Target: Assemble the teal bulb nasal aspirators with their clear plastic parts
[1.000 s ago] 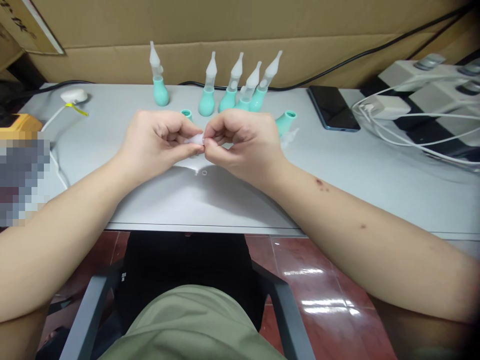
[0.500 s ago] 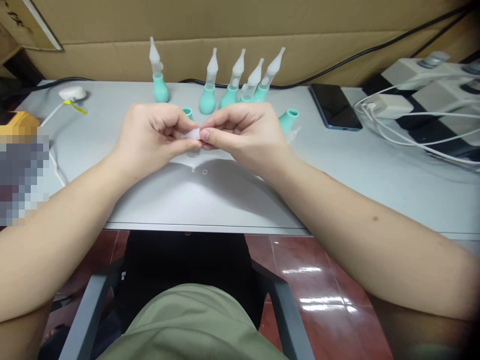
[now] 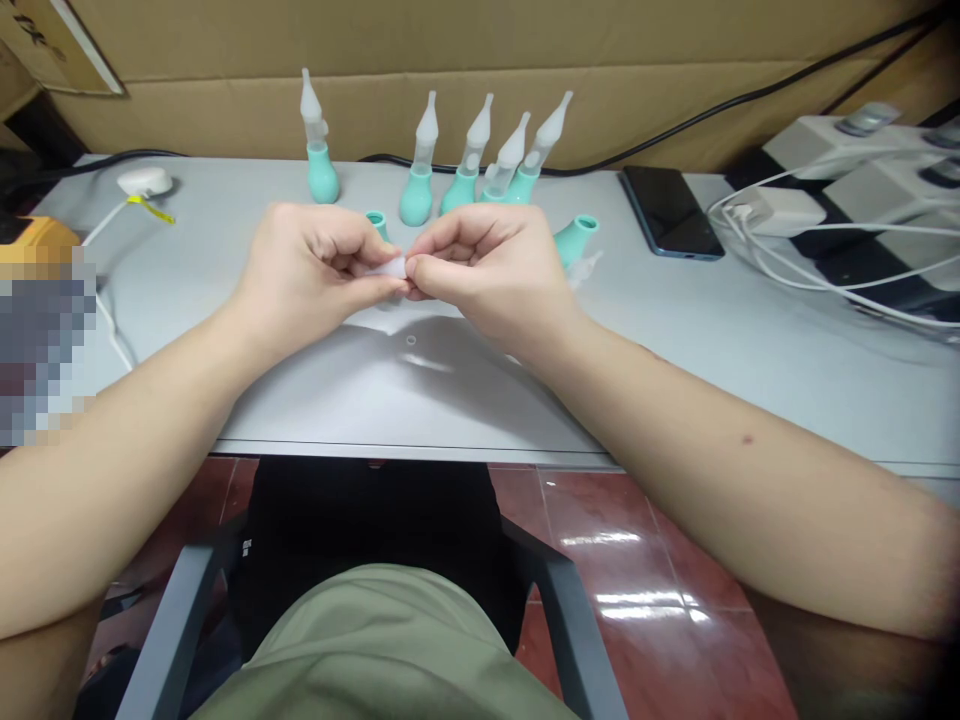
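Observation:
A white translucent nozzle tip (image 3: 390,267) is pinched between both hands over the desk. My left hand (image 3: 319,260) is closed round its left part, thumb below and index finger above. My right hand (image 3: 491,265) pinches its right end with thumb and fingertips, which hide that end. Behind the left fingertips a teal rubber bulb (image 3: 376,222) shows its open neck. Another open teal bulb (image 3: 577,238) leans beside my right hand, with a clear plastic piece (image 3: 583,270) near it. On the desktop below my hands lies a small clear ring (image 3: 411,340).
Several assembled nasal aspirators, one at far left (image 3: 322,175) and one nearer the middle (image 3: 416,195), stand along the desk's back. A phone (image 3: 670,215), white cables (image 3: 780,265) and a power adapter (image 3: 787,215) lie right. A yellow object (image 3: 37,245) sits at the left edge.
Both hands keep their pinch on the nozzle tip, which has shifted very slightly to the right. A small bright speck beside the ring no longer shows; the light patches on the desk differ.

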A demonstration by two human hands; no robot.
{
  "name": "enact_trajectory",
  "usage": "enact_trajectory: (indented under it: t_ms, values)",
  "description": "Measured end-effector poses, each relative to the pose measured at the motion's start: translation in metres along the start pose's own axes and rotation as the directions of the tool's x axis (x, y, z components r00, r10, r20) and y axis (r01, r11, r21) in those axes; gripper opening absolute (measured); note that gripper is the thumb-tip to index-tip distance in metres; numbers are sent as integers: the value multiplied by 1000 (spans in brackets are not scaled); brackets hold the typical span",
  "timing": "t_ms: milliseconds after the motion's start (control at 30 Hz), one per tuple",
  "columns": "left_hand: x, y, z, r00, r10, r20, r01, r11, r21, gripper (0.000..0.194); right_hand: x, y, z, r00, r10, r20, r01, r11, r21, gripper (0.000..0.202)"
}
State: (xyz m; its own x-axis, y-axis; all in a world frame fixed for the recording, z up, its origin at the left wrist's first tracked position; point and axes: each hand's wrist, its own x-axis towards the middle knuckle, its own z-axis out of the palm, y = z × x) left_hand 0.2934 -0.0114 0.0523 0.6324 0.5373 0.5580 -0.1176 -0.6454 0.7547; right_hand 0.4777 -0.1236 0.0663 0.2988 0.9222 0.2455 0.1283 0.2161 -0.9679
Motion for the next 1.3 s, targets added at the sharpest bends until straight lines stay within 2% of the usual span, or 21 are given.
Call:
enact_trajectory:
  t_ms: [233,367,533,667,800,967,1100,1200,1300]
  values:
    - [1,0,0,999,-34,29,35,999,-37,15,2,3,-1,1000,10,-4,-10,1000,28,41]
    - [1,-2,-2,999,-41,12,41,999,32,21,0,2,-2,999,49,9,-50,996,72,38]
    - [1,-8,-5,999,27,-17,-24,981,191,27,-2,-1,-3,988,149,40,-153,977,146,25]
    - [1,-11,-7,995,95,0,-93,973,212,26,-1,-2,-4,978,199,62,-208,960,187,26]
    - [1,-10,-7,988,153,4,-150,966,211,18,-1,-2,-2,984,173,38,-177,969,174,33]
    - [0,-4,-5,989,136,51,-143,970,195,22,-2,-1,3,997,83,-10,-82,993,86,40]
    - [0,0,-4,992,95,83,-111,968,225,24,-3,-1,4,997,69,-26,-69,997,16,37]
    - [0,-1,-3,995,76,70,-91,966,243,22,-4,-1,3,996,77,-42,-78,997,-21,34]
    - [-1,0,-3,999,47,12,-49,965,259,18,-5,1,1,998,56,-38,-57,998,-20,32]
